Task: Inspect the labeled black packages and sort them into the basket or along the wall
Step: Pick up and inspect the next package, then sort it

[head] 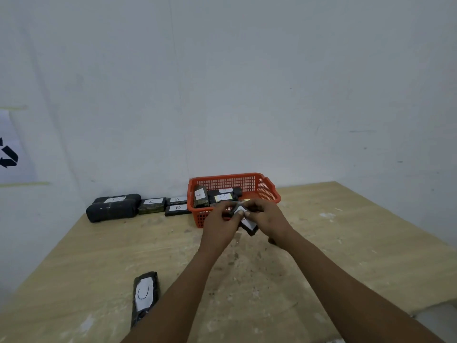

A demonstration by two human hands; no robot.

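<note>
Held package [248, 225] label mostly covered by fingers [241, 212], letter unreadable; wall poster [10, 154] cut by left edge

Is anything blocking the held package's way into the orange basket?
Nothing visible. Both hands, left hand and right hand, hold the package just in front of the basket's near rim. Its top is open; packages already fill its left part.
</note>
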